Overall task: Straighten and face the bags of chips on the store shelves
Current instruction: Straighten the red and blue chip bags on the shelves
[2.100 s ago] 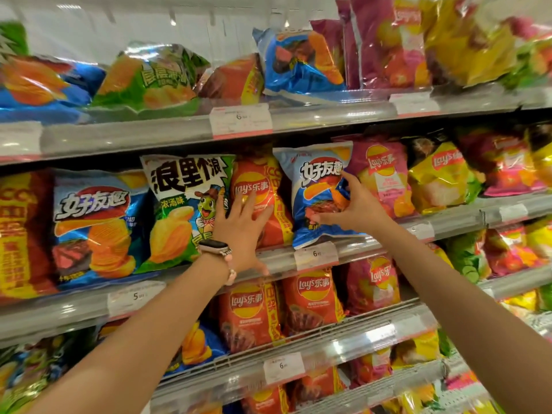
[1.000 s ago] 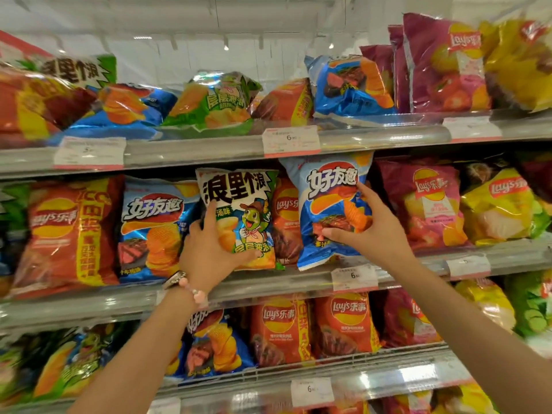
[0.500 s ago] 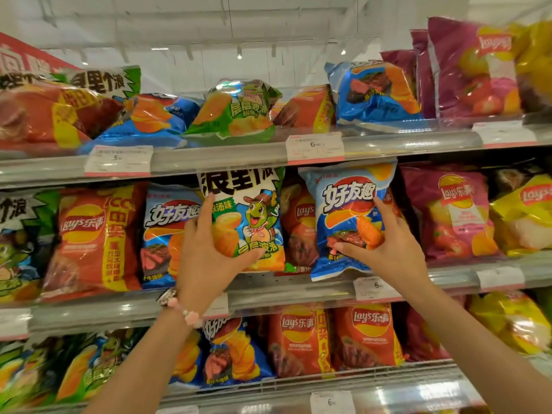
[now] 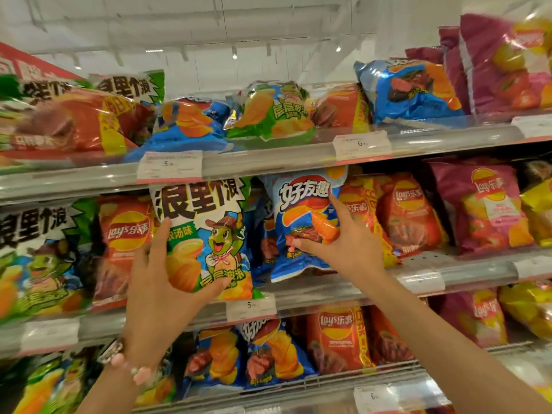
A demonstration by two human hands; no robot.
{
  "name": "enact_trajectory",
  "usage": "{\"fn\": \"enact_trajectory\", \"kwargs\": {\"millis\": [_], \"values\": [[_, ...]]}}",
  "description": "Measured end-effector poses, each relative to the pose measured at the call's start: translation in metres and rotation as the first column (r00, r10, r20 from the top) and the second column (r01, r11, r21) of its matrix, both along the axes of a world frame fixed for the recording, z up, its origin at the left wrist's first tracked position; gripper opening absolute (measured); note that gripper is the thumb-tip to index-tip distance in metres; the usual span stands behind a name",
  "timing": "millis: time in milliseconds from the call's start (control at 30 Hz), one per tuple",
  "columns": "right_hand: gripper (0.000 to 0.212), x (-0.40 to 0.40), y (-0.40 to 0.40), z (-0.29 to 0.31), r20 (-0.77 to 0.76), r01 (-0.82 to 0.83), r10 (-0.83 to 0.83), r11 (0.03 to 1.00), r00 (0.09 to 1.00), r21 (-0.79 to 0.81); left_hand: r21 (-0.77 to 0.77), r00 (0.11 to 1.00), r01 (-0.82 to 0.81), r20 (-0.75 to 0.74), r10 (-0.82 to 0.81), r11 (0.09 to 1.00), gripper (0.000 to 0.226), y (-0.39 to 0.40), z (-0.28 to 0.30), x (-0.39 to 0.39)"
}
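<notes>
On the middle shelf (image 4: 472, 271) my left hand (image 4: 161, 282) grips a green and white chip bag with a cartoon crocodile (image 4: 209, 231), held upright and facing me in front of the shelf's row. My right hand (image 4: 346, 249) grips a blue chip bag (image 4: 301, 210) by its lower right part; the bag stands upright, tilted slightly, right of the green one. Behind them stand red Lay's bags (image 4: 412, 213) and a partly hidden blue bag.
The top shelf (image 4: 268, 162) carries bags lying flat or slumped: red, blue, green, and purple ones at the right. Price tags (image 4: 361, 144) hang on the shelf rails. The lower shelf (image 4: 328, 380) holds blue and red bags. A second green bag (image 4: 38, 258) stands at far left.
Both hands have carried their bags leftward along the middle shelf. The green bag passed in front of the blue bag and now stands beside a red Lay's bag. My view has shifted left and up.
</notes>
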State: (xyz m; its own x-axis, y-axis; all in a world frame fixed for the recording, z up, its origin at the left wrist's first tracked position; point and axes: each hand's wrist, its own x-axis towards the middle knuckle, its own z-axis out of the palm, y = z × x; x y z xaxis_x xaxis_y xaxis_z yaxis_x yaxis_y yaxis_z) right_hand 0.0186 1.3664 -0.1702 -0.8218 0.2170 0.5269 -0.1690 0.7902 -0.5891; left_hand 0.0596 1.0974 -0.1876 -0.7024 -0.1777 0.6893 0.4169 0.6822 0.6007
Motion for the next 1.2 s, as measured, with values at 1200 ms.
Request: {"fn": "enact_trajectory", "kwargs": {"millis": [1200], "values": [[0.099, 0.051, -0.188, -0.025, -0.218, -0.389, 0.322, 0.746, 0.921, -0.54, -0.029, 0.869, 0.494, 0.041, -0.493, 0.869, 0.11, -0.092, -0.019, 0.006]]}}
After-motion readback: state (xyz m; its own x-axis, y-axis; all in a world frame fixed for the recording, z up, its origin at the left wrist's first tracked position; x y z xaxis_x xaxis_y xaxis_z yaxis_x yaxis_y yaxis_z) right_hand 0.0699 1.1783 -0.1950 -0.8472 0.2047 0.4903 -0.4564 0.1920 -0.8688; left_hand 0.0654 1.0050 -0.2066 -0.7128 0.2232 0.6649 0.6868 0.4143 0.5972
